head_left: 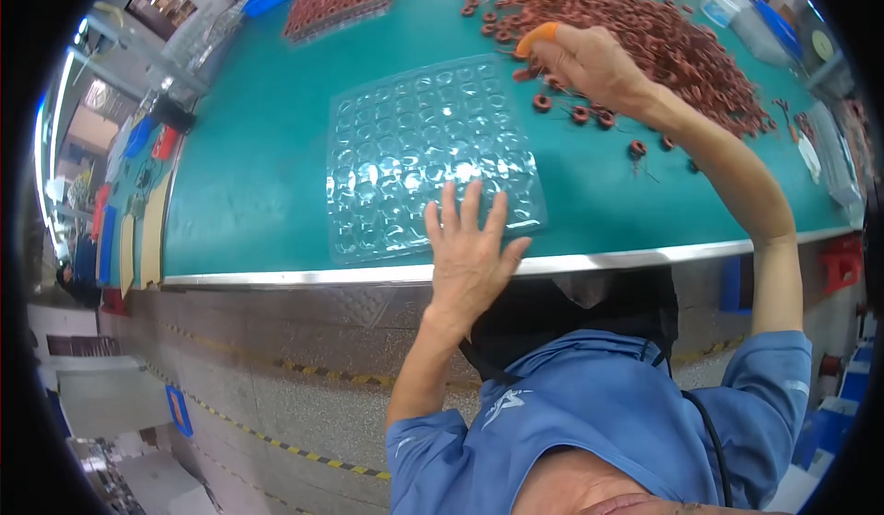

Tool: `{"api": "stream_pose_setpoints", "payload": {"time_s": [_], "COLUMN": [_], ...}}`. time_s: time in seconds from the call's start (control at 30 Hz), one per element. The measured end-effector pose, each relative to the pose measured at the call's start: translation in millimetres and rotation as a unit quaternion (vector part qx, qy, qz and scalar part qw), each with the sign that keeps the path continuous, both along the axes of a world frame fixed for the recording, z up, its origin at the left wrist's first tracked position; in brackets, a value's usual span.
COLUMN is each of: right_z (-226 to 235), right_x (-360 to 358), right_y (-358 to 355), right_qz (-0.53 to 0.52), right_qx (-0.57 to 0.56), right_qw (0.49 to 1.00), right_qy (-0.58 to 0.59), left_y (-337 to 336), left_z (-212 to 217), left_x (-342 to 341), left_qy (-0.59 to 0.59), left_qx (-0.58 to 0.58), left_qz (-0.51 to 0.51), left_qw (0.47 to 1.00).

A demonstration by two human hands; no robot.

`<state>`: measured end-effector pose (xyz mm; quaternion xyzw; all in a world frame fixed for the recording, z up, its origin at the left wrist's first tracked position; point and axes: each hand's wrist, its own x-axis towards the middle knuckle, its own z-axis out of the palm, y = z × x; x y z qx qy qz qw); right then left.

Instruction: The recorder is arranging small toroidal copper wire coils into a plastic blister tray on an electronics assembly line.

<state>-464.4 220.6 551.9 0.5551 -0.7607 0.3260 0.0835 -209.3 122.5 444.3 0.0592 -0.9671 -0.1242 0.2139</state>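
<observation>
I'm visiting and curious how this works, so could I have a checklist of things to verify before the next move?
1. Clear tray flat on the green table: ok.
2. Left hand at the tray's near edge: ok.
3. Pockets free of rings: ok, none seen.
4. Right hand beside the brown ring pile: ok.
5. All rings gathered together: not ok, some loose rings lie apart.
6. Firm grip on the orange piece: cannot tell.
</observation>
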Motion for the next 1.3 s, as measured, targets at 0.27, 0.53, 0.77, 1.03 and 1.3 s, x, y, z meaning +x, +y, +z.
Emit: {"api": "stream_pose_setpoints", "payload": {"time_s": [0.27, 0.53, 0.77, 1.03, 1.3], "right_z": [-19, -43, -67, -54, -74], "right_x": [85, 123, 133, 152, 149], "right_y": [60, 71, 66, 62, 74], "right_qz": [0.060, 0.088, 0.054, -0.016, -0.017], "right_qx": [0.002, 0.012, -0.121, -0.128, -0.134], "right_qw": [0.929, 0.965, 0.983, 0.955, 0.971], "right_qy": [-0.365, -0.249, -0.124, -0.269, -0.197], "left_y": [1, 30, 33, 39, 21], "left_z": [13, 18, 11, 17, 19], "left_x": [-7, -5, 8, -2, 6], "left_qy": [0.151, 0.098, 0.034, 0.190, 0.156], "left_qx": [0.274, 0.485, 0.751, 0.710, 0.641], "left_qz": [-0.105, -0.156, -0.177, -0.080, -0.082], "left_qw": [0.944, 0.855, 0.635, 0.673, 0.747]}}
